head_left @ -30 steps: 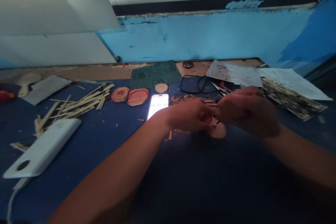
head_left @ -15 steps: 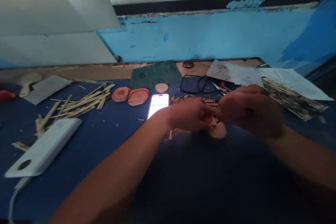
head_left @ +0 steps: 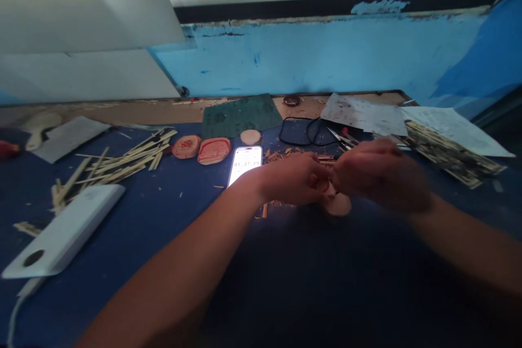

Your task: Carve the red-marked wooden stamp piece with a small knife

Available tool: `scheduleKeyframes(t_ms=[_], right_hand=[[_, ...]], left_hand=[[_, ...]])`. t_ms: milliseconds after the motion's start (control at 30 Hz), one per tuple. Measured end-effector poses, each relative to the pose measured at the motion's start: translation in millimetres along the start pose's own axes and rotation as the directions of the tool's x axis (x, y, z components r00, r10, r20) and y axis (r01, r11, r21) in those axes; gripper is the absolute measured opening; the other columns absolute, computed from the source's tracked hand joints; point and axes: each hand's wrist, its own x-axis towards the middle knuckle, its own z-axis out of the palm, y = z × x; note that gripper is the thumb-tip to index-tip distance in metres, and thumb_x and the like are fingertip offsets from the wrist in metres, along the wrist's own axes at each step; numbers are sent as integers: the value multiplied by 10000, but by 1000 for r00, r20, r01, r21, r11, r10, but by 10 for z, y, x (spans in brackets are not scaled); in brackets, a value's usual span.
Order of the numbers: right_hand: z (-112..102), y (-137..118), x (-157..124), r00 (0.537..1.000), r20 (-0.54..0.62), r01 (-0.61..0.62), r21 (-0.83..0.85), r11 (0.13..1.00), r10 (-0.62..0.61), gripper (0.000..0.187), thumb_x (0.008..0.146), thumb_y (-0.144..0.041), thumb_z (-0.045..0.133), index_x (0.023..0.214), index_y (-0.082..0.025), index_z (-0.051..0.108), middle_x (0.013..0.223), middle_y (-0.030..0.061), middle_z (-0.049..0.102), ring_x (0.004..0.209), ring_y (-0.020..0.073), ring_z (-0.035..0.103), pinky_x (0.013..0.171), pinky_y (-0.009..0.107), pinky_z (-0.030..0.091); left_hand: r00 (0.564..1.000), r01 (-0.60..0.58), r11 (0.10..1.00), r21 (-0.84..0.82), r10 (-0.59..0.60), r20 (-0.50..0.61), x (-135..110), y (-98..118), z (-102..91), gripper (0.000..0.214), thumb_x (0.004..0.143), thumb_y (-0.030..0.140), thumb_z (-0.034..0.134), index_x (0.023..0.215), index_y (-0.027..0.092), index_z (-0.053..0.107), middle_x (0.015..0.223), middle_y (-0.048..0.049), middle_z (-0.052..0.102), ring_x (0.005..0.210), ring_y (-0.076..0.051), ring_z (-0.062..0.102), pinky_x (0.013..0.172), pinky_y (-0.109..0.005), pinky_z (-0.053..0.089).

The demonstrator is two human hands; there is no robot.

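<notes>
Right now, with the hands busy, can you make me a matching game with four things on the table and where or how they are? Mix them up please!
Things:
1. phone
2. green sheet
3. black cord
4. pale wooden piece

Where or how:
A. curled in loops
B. close by the left hand and right hand
C. lying flat, partly on the brown strip
D. screen lit, partly hidden by an arm

Right pairs: 1-D, 2-C, 3-A, 4-B
</notes>
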Motion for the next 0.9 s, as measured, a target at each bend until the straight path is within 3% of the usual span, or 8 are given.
scheduleKeyframes(t_ms=[200,367,600,733,900], right_hand=[[-1,-13,13,999,6,-50,-9,999,50,519,988,-304,628,534,-217,391,525,-55,282,473,101,264,459,288,234],[12,-15,19,1000,-11,1,45,999,0,549,979,-312,640,520,-216,356,516,-58,258,458,94,247,449,289,222],[-23,19,21,1000,0,-27,-1,1000,27,511,974,-282,616,528,-215,377,521,-55,293,463,97,253,438,277,219],[-11,15,26,1000,10,7,11,1000,-7,506,990,-274,581,533,-218,371,529,-55,277,476,104,259,460,282,246],[18,-38,12,999,31,-19,-21,1000,20,511,999,-297,593,537,-213,391,522,-52,293,470,99,260,452,278,222]], left_hand=[[999,30,999,23,-29,-25,-3,-5,13,160,914,275,692,991,168,783,1024,-69,697,818,-161,637,751,-285,491],[1000,2,1000,1,-2,2,4,9,0,165,916,229,681,1031,180,789,963,-52,707,844,-170,644,738,-275,487],[999,40,999,11,-40,-17,-3,17,5,187,915,281,703,1029,161,790,1102,-96,704,885,-185,658,778,-297,515],[1000,5,1000,-7,-5,-16,-5,18,-2,200,913,259,700,1085,190,777,1059,-64,703,884,-171,645,782,-284,506],[1000,26,1000,4,-26,1,1,10,-9,139,907,263,703,978,160,764,988,-62,690,853,-169,631,742,-277,484]])
